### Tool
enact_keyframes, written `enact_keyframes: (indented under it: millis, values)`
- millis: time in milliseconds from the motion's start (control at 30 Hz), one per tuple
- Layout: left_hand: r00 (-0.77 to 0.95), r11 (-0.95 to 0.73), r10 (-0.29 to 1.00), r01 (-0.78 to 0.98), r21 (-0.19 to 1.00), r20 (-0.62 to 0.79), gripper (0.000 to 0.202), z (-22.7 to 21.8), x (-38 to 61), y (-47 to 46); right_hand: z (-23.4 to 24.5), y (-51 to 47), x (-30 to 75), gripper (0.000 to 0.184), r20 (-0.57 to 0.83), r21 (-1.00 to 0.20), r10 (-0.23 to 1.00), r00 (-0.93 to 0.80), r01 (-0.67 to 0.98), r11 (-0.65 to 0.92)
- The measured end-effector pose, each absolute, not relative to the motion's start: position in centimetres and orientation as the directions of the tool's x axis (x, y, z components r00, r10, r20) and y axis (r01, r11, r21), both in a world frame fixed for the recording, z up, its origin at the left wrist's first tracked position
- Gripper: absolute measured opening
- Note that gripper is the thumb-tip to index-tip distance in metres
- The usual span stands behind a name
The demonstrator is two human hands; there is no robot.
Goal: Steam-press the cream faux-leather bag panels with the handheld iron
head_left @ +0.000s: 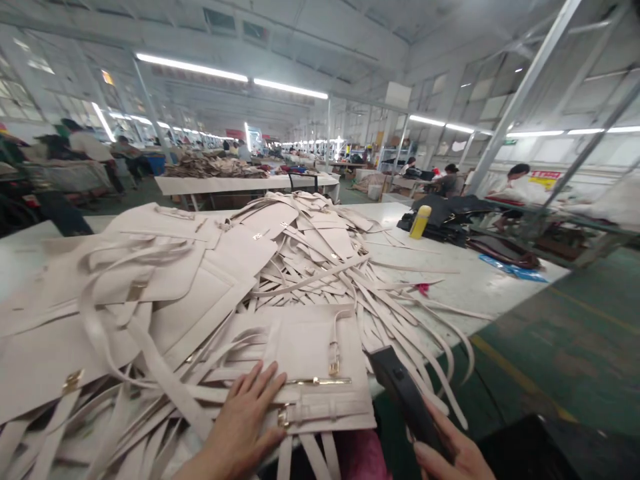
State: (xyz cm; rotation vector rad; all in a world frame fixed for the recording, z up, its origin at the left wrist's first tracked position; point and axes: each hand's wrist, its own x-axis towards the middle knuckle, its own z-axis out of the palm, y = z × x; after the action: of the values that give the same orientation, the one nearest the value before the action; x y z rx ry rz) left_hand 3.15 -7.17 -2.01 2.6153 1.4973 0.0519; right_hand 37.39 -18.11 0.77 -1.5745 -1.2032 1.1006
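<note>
My left hand (245, 417) lies flat with fingers spread on a beige leather panel (310, 360) at the table's near edge. That panel carries gold buckles and a gold bar. My right hand (450, 453) is closed round a black flat tool (403, 393), whose tip points up toward the panel's right edge. A big heap of beige panels (165, 287) and loose beige straps (350, 273) covers the white table (475, 287) behind the panel.
A yellow bottle (420, 221) and dark leather pieces (450, 220) sit at the table's far right. A second table (240, 181) with piled material stands behind. Other people work at the left and right. Green floor (565, 347) runs along the right.
</note>
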Motion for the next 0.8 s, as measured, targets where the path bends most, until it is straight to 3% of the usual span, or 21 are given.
enact_keyframes:
  millis: [100,200,333,500,667,800]
  values:
    - [0.513,-0.516,0.857,0.851,0.104,0.056,0.074,-2.6,4.4,-8.5,1.4,-19.1,38.5,0.070,-0.197,-0.946,0.967,0.162,0.227,-0.231]
    - [0.617,-0.631,0.774,0.772,0.080,0.145,0.080,-2.7,7.3,-9.2,2.1,-20.1,39.3,0.071,-0.237,-0.946,0.966,0.101,0.201,-0.253]
    - [0.739,-0.743,0.669,0.660,0.109,0.083,0.082,-3.2,11.0,-9.2,2.0,-20.3,39.2,0.069,-0.254,-0.964,0.953,-0.164,0.126,-0.235]
    - [0.711,-0.715,0.698,0.688,0.124,0.084,0.077,-4.5,12.1,-8.8,0.3,-19.3,37.3,0.072,-0.277,-0.956,0.889,-0.363,0.017,-0.291]
    - [0.709,-0.716,0.698,0.688,0.122,0.101,0.078,-4.5,11.8,-9.0,1.5,-17.4,35.5,0.060,-0.189,-0.976,0.921,-0.340,-0.040,-0.215]
    - [0.717,-0.724,0.690,0.679,0.121,0.101,0.079,-4.7,11.6,-9.1,2.0,-13.5,35.6,0.052,-0.298,-0.954,0.939,-0.171,0.093,-0.285]
